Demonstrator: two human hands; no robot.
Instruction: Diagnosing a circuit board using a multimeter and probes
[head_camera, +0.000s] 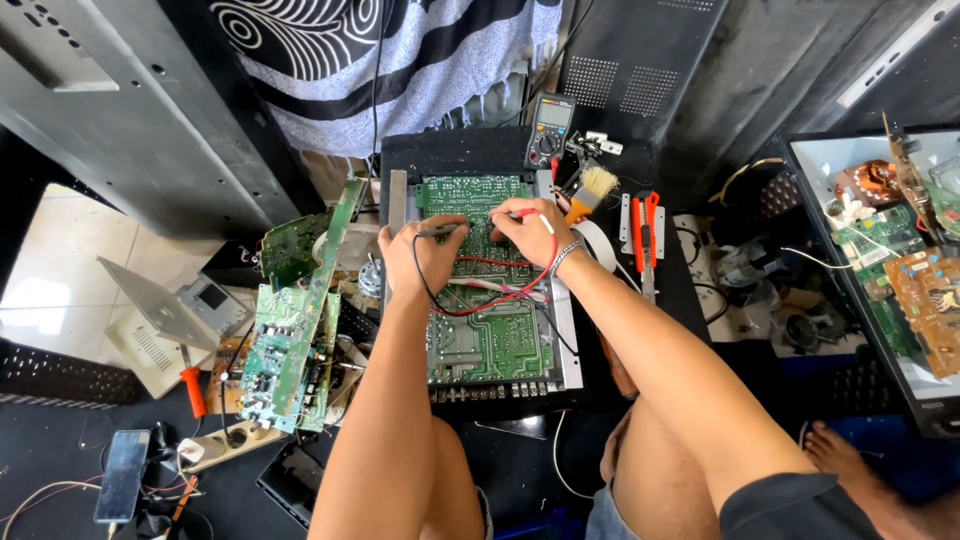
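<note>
Green circuit board (490, 330) lies flat in an open metal chassis (570, 350) on the black worktop (450, 150), directly before the person. Left hand (425, 255) rests on the board's upper left area, its grip closed on a black probe (440, 230) whose tip points right. Right hand (530, 232) sits just beside it, its grip closed on a red probe (520, 214) touching the board. Red and black leads (500, 295) loop across the board below both hands. A multimeter (550, 128) stands at the chassis's far edge; a brush (592, 192) and orange-handled cutters (645, 225) lie to the right. Further green boards (295, 330) lean at the left.
</note>
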